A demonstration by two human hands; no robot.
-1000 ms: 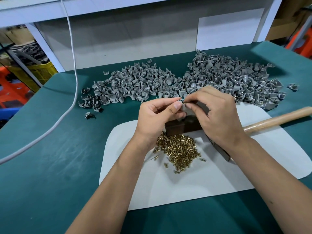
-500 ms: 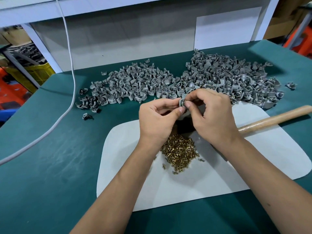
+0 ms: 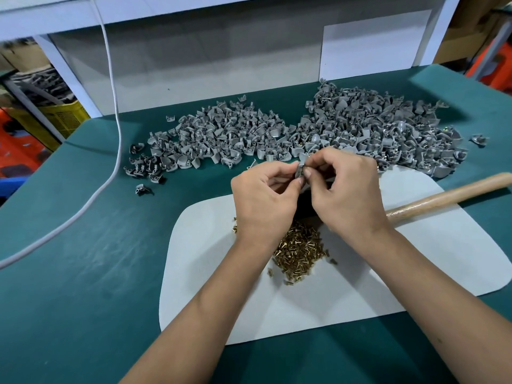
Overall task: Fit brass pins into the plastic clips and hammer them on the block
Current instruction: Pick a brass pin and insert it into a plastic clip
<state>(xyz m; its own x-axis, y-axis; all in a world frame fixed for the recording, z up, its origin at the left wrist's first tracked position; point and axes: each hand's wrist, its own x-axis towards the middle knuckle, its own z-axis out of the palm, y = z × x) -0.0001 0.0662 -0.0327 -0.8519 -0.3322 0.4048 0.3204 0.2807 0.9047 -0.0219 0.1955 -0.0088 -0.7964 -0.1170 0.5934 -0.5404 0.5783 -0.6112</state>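
My left hand and my right hand meet above the white mat, both pinching one small grey plastic clip between thumbs and fingertips. Any pin in the clip is too small to make out. A heap of brass pins lies on the mat just below my wrists. The dark block is mostly hidden under my hands. The hammer's wooden handle lies on the mat to the right, its head hidden behind my right wrist.
Two big piles of grey clips lie at the back of the green table: one at the centre left and one at the right. A white cable runs down across the table's left side. A grey wall panel stands behind.
Both hands have risen slightly off the block and drawn closer together around the clip, fingertips working at it. The hammer and the piles have not moved.
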